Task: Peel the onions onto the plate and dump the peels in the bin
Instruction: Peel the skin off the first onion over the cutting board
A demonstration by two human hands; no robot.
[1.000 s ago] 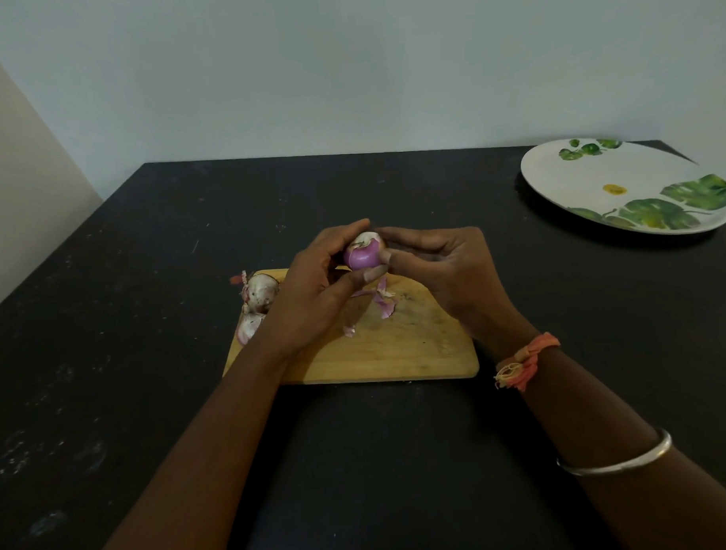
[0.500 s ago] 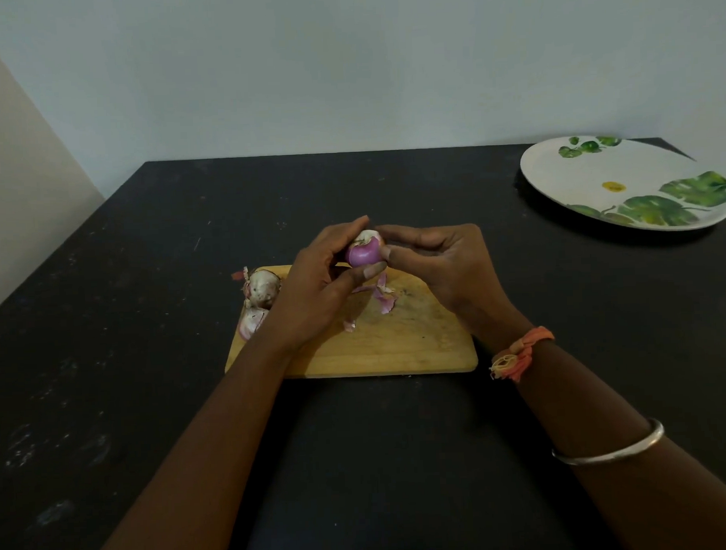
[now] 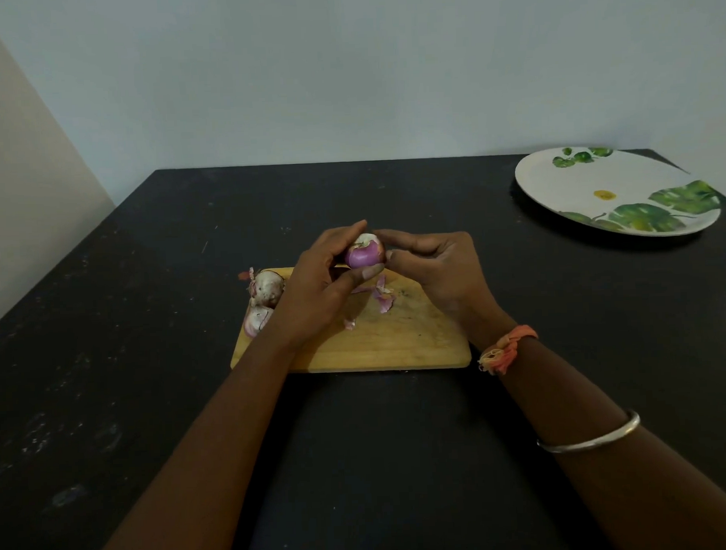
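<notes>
Mid-peel, with the purple onion (image 3: 364,253) gripped in the curled left hand (image 3: 314,286) above the cutting board (image 3: 396,341) and pinched by the right hand (image 3: 441,268) (two more onions (image 3: 266,287) at the board's left end); next, probably, stripping the last skin, then over to the plate (image 3: 572,197)

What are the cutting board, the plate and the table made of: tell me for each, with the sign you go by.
Cutting board: wood, seemingly unvarnished; it is pale yellow-brown and matt, with dark scuffs.
Plate: melamine or glazed ceramic, I cannot tell which; it is white and smooth, with printed green leaves.
Table: perhaps painted wood or laminate; the top is black and matt, with pale scratches and specks.
</notes>
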